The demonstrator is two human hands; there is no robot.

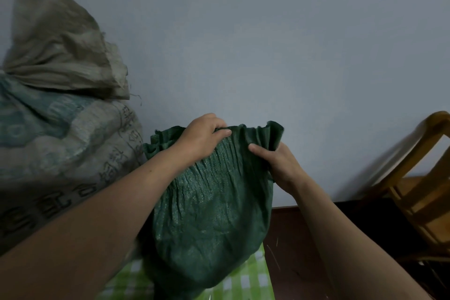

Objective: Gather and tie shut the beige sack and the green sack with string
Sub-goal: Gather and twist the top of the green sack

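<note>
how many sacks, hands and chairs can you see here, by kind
sacks: 2 (beige sack, green sack)
hands: 2 (left hand, right hand, both gripping the green sack's top)
chairs: 1 (wooden chair)
total: 5

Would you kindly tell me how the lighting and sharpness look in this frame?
Head view: dim, flat light, bluish on the wall; the green sack, left hand and right hand are fairly sharp; the beige sack and wooden chair near the edges are smeared by blur; no glare.
</note>
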